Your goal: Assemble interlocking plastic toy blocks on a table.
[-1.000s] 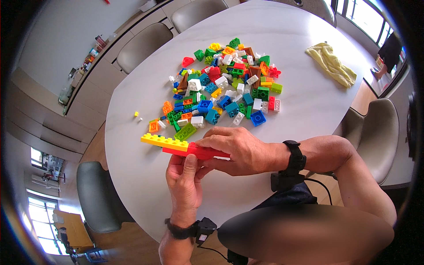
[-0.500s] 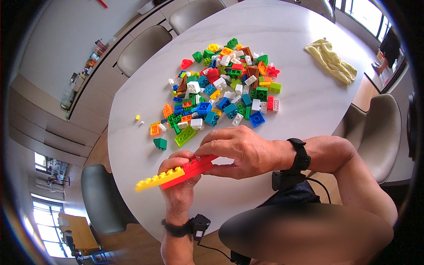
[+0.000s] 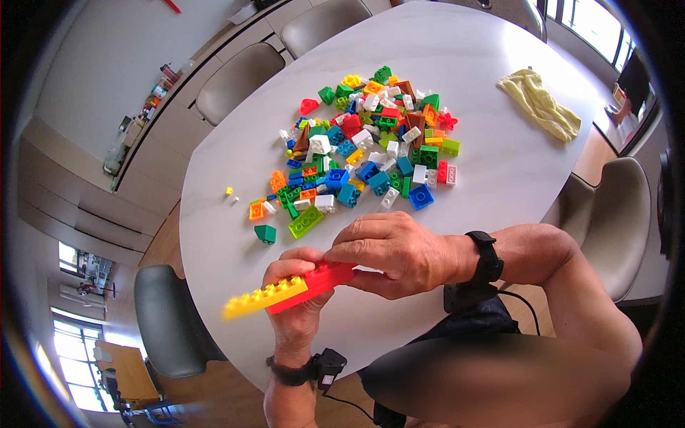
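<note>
Between my hands, above the near part of the white table (image 3: 235,157), is a joined strip of toy building bricks. Its left part is yellow bricks (image 3: 265,295) with studs on top; the rest is red bricks (image 3: 317,282), overlapping below the yellow. My left hand (image 3: 296,314) is closed round the red part from behind and below. Fingers of my right hand (image 3: 399,253) pinch the red right end, which they partly cover. Just beyond lies a heap of loose building bricks (image 3: 357,153) in many colours. A lime green brick (image 3: 306,222) and a dark green sloped brick (image 3: 265,234) lie nearest my left hand.
A crumpled yellow cloth (image 3: 540,105) lies at the table's right side. Grey chairs stand around it, one at the left (image 3: 171,321) and one at the right (image 3: 614,214). A tiny yellow piece (image 3: 228,190) lies apart left of the heap. Cables hang from my wrist devices.
The whole scene has shifted slightly right and down in the picture. Both hands keep hold of the brick strip, with little change in grip.
</note>
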Demonstrator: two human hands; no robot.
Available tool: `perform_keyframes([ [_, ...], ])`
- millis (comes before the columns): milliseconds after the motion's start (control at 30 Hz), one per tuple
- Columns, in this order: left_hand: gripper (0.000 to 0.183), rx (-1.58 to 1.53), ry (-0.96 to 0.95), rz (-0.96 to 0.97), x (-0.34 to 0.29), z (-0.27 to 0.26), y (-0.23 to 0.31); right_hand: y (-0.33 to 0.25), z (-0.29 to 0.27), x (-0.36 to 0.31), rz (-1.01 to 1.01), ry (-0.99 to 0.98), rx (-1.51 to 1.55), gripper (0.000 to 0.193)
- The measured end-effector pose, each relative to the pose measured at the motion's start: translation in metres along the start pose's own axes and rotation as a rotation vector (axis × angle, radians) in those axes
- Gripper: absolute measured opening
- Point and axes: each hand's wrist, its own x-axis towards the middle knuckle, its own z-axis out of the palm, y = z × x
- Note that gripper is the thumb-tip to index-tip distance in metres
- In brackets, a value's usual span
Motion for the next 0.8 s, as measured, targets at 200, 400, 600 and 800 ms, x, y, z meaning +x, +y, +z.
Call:
perform_keyframes([
  [200,0.068,-0.216,0.028,-0.112,0.005,0.002,0.004,0.008,0.0,0.001,0.016,0.085,-0.122,0.05],
  [400,0.061,-0.264,0.175,-0.158,0.003,-0.008,0.003,-0.004,0.003,0.007,0.136,0.085,-0.002,0.058],
  [600,0.067,-0.323,0.234,-0.158,0.009,-0.009,0.016,-0.007,0.003,0.006,0.384,0.011,0.23,0.05],
  [800,0.077,-0.435,0.209,-0.214,0.012,-0.001,0.019,-0.015,0.01,0.003,0.408,0.089,0.159,0.036],
])
